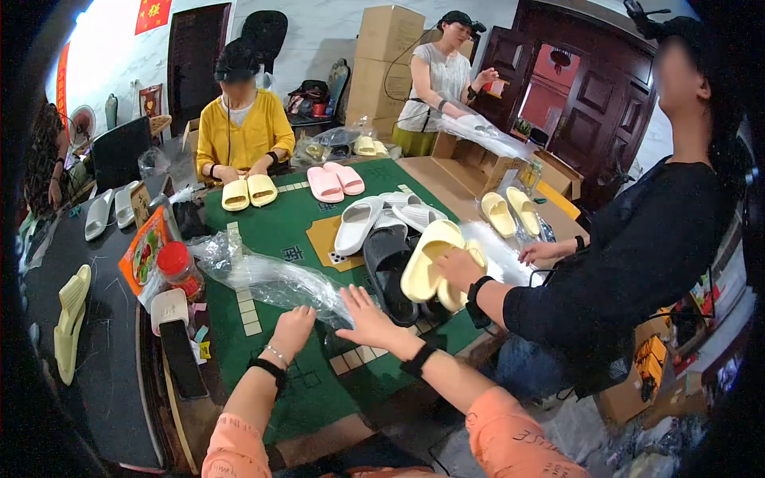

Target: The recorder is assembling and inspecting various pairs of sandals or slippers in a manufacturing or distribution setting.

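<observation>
My left hand, with a beaded bracelet and a black wristband, is closed at the near edge of a stack of clear plastic bags. Its fingertips are turned away, so what they hold is hidden. Stretched fingers show on my right hand, which lies flat at the right end of the bags. Just beyond it are black slippers, with white and grey slippers behind them. From the right, a co-worker's hand grips a pair of pale yellow slippers over the pile.
Pink slippers and yellow slippers sit at the far side of the green table mat, before a person in yellow. A red-lidded jar and a phone stand left. An open carton is at the far right.
</observation>
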Action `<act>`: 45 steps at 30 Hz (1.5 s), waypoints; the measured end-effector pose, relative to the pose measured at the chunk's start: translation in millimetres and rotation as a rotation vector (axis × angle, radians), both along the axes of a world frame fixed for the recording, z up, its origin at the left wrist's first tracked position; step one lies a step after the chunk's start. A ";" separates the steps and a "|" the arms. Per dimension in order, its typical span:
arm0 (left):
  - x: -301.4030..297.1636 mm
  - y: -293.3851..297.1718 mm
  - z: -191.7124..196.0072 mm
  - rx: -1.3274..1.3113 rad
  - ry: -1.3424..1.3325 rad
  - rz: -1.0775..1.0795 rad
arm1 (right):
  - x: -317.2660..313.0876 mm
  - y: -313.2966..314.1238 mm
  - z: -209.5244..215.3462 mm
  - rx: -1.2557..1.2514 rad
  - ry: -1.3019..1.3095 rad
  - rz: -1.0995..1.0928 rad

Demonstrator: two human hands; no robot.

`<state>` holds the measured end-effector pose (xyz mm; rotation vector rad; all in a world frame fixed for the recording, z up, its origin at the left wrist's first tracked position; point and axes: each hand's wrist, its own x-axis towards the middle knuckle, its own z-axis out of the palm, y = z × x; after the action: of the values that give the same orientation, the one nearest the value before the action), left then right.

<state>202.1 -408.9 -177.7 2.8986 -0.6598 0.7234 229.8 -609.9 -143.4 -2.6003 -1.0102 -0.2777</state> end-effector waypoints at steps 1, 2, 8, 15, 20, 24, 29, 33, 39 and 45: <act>-10.3 4.3 6.0 -0.016 -0.015 -0.008 | 1.0 7.2 -3.1 0.004 -0.001 0.004; -18.2 6.4 7.7 -0.013 -0.016 -0.004 | 1.4 13.2 -6.0 -0.073 0.120 0.019; -51.2 12.9 1.2 -0.129 -0.006 -0.020 | -15.8 31.2 -31.7 -0.006 0.075 0.025; -87.3 -9.7 27.7 -0.424 0.202 0.170 | -43.6 36.2 -2.1 -0.061 -0.233 -0.151; -103.4 4.9 17.4 -0.290 0.341 0.231 | -109.1 21.7 141.5 0.543 0.394 0.323; -104.0 20.6 5.8 -0.282 0.321 0.316 | -164.4 7.1 200.2 0.678 0.559 0.885; -112.9 39.5 19.2 -0.309 0.152 0.266 | -205.0 -5.9 226.3 0.917 0.679 2.015; -108.0 76.3 75.1 -0.310 -0.067 0.323 | -232.3 4.2 246.8 1.055 0.937 1.896; -156.8 239.6 115.0 -0.502 -0.278 0.905 | -238.0 13.7 261.5 0.981 0.826 2.055; -193.2 408.8 74.7 -0.810 -0.630 1.195 | -238.7 -11.2 281.4 0.948 0.651 1.969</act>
<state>8.8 0.0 -103.0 1.9769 1.2153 1.5084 -8.9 -621.0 138.1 -0.1517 -1.8319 0.4533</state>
